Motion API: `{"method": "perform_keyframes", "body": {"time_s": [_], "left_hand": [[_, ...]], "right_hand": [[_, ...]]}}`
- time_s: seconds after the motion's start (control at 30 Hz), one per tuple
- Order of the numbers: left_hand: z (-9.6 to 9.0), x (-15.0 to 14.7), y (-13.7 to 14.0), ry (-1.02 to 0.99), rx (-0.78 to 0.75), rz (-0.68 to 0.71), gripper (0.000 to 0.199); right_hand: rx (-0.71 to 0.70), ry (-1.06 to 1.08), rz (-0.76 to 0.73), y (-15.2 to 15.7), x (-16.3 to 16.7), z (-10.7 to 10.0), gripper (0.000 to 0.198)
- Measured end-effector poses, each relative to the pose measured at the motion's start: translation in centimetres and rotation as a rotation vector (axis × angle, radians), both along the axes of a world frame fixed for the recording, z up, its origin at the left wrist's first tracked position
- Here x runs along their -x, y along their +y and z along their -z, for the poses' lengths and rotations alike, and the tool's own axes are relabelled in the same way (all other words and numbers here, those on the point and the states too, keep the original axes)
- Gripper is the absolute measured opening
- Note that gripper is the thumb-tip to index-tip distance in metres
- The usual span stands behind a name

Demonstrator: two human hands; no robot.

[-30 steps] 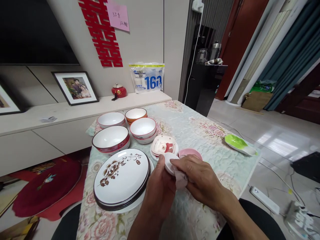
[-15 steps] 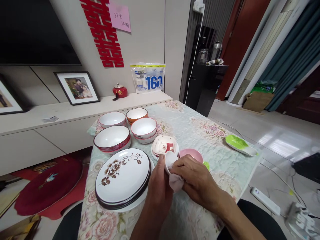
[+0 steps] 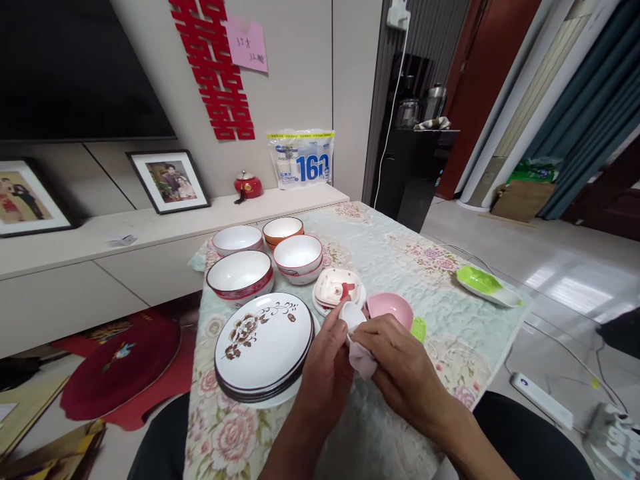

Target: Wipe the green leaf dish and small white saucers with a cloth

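My left hand is closed round a small white cup, whose mouth tilts toward my other hand. Bunched in my right hand is a pale pinkish cloth, pressed against the cup's rim; my fingers hide part of both. Just beyond the cup, a square cream dish with a red figure rests on other small dishes. A pink bowl and a green leaf-shaped piece sit behind my right hand. To the left stands a stack of flowered plates.
Several stacked bowls stand at the table's far left. A green and white leaf-shaped dish lies near the right edge of the flowered tablecloth. Behind is a low cabinet with photo frames and a red jar.
The view has turned slightly left, so things appear shifted to the right. Both hands still hold the cup and cloth, with the cup turned a little and its opening less visible.
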State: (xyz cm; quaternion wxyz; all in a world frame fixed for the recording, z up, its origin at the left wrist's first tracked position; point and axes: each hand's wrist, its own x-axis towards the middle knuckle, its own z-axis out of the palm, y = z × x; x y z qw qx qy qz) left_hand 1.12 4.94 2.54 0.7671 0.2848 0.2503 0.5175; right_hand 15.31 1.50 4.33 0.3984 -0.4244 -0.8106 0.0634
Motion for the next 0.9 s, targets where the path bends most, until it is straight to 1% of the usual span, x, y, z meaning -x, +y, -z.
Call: {"method": "perform_keyframes", "body": {"time_s": [0.13, 0.17, 0.23, 0.33, 0.43, 0.53, 0.6, 0.63, 0.7, 0.77, 0.83, 0.9], "left_hand": [[0.4, 1.1, -0.5, -0.043, 0.085, 0.061, 0.042], [0.5, 1.2, -0.6, -0.056, 0.087, 0.072, 0.043], [0.6, 1.3, -0.7, -0.082, 0.084, 0.106, 0.044], [0.5, 1.0, -1.0, -0.125, 0.049, 0.17, 0.044], [0.4, 0.6, -1.5, -0.159, 0.0, 0.226, 0.043], [0.7, 0.3, -2.0, -0.176, -0.018, 0.249, 0.043], [0.9, 0.1, -2.2, -0.171, -0.029, 0.229, 0.044], [1.0, 0.0, -2.3, -0.164, -0.041, 0.206, 0.045], [1.1, -0.2, -2.5, -0.142, -0.082, 0.145, 0.047], [1.1, -0.4, -2.6, -0.101, -0.137, 0.08, 0.051], [1.1, -0.5, -2.7, -0.061, -0.177, 0.029, 0.053], [1.2, -0.6, -2.8, -0.053, -0.17, 0.027, 0.053]], "right_hand": [[0.179, -0.04, 0.005, -1.5, 1.0, 0.1, 0.037], [0.204, -0.034, 0.0, -1.7, 1.0, 0.0, 0.036], [0.206, 0.014, -0.007, -1.7, 0.9, -0.1, 0.035], [0.146, 0.131, 0.036, -1.3, 0.6, -0.2, 0.028], [0.008, 0.199, 0.094, -0.8, 0.9, -0.5, 0.023], [-0.143, 0.144, 0.149, -0.2, 1.3, -0.6, 0.023], [-0.2, 0.081, 0.242, 0.1, 1.5, -0.4, 0.021], [-0.205, 0.053, 0.299, 0.2, 1.5, -0.2, 0.018], [-0.169, 0.001, 0.405, 0.2, 1.5, 0.3, 0.015], [-0.095, -0.031, 0.466, -0.1, 1.5, 0.8, 0.015], [-0.008, -0.005, 0.447, -0.7, 1.4, 1.0, 0.015], [0.077, 0.089, 0.365, -1.2, 1.2, 0.7, 0.012]]}}
